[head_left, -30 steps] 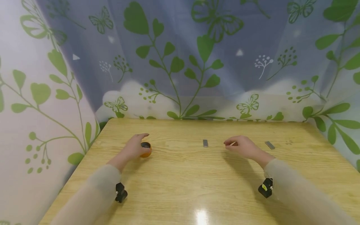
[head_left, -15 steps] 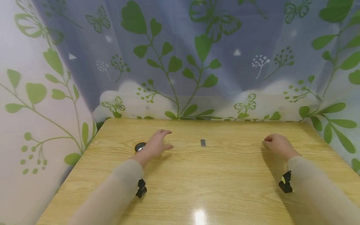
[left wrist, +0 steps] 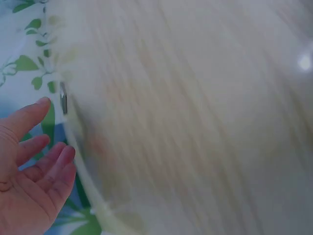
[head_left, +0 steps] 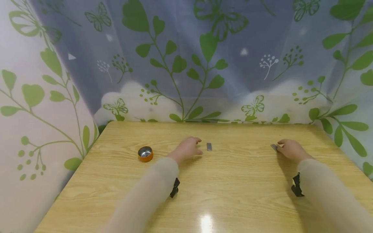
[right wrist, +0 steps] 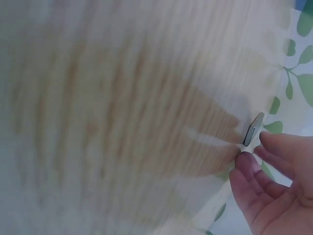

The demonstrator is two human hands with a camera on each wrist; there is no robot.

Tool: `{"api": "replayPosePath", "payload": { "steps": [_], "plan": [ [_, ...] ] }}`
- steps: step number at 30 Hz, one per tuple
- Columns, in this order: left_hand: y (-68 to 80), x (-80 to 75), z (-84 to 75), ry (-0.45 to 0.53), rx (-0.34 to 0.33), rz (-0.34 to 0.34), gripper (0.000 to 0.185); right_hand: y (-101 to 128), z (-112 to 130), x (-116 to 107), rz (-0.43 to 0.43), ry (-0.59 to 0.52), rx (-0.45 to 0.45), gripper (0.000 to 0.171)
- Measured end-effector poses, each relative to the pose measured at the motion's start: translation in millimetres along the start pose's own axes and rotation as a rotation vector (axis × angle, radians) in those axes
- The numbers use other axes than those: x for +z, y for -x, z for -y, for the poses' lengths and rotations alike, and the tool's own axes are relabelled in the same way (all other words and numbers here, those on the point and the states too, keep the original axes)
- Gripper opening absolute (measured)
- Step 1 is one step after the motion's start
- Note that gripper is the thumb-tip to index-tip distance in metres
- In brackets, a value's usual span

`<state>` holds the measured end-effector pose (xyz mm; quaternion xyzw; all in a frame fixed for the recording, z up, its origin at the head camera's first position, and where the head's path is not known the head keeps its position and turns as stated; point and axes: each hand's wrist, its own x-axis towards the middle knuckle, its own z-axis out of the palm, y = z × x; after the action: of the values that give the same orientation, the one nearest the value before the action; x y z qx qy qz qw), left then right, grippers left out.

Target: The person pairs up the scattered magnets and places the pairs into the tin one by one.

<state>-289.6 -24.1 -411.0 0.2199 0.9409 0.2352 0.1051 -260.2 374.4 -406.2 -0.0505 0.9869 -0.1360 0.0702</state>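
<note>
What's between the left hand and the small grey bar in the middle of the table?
Only bare table, in the head view: the left hand is just short of the grey bar.

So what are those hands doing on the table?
A person has both hands out over a wooden table. The left hand is reaching toward a small grey metal piece, not quite touching it. The right hand has its fingertips at another grey metal piece, which looks tipped up on its edge. A little orange tin sits open off to the left, with nobody touching it.
</note>
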Motion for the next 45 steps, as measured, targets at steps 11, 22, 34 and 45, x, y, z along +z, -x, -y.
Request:
{"api": "replayPosePath", "payload": {
  "steps": [11, 22, 34, 45],
  "plan": [
    [-19.9, 20.0, -20.0, -0.186, -0.04, -0.042, 0.049, -11.5, 16.3, -1.9, 0.037, -0.001, -0.103, 0.019],
    [-22.1, 19.0, -32.8, -0.076, -0.087, -0.048, 0.038, -9.1, 23.4, -0.1, 0.154, -0.292, -0.002, 0.021],
    [-26.1, 34.0, -61.5, 0.0, -0.102, -0.012, 0.038, -6.5, 21.0, 5.0, 0.165, -0.384, 0.035, 0.02],
    [-33.5, 37.3, -75.7, -0.001, -0.104, -0.017, 0.028, -4.9, 20.3, 3.3, 0.17, -0.415, 0.047, 0.021]
  ]
}}
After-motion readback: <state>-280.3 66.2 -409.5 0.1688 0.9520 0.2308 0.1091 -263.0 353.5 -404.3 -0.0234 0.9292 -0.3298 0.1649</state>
